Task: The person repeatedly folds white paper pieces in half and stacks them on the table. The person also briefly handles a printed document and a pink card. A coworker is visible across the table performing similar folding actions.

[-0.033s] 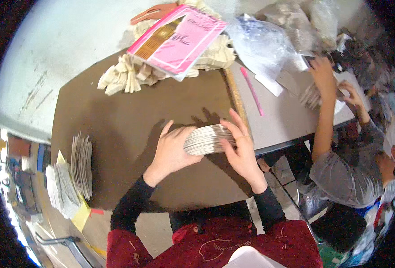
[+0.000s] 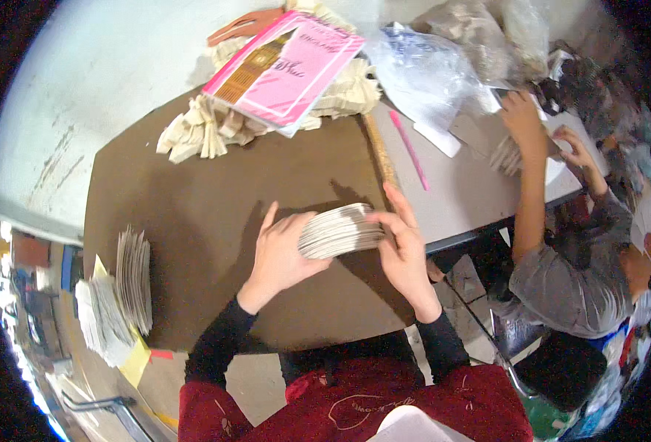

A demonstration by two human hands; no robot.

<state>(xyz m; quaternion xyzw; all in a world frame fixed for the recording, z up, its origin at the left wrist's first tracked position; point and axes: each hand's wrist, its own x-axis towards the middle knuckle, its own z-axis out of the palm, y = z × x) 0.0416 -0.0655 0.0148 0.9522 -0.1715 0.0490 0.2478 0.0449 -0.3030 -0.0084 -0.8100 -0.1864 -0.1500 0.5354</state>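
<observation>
Above the brown tabletop, a stack of thin off-white layered pieces (image 2: 340,231), paper or fabric I cannot tell, lies between my two hands with its edges fanned. My left hand (image 2: 285,247) wraps the stack's left end, thumb below and fingers behind. At the right end, the bent fingers and thumb of my right hand (image 2: 403,254) touch the edges, while one finger sticks up away from it. The stack partly hides my left fingertips.
A pink notebook (image 2: 289,70) rests on cream fabric bundles (image 2: 200,132). Paper-like stacks (image 2: 134,280) stand at the table's left edge. Right of a raised wooden edge (image 2: 382,151) lie a pink pen (image 2: 409,151) and plastic bags (image 2: 421,70). A co-worker's hands (image 2: 524,121) handle similar pieces.
My right fingers have shifted on the stack's right end, the thumb drawing back toward the edge. The stack sits slightly farther left in view; my left hand keeps its hold.
</observation>
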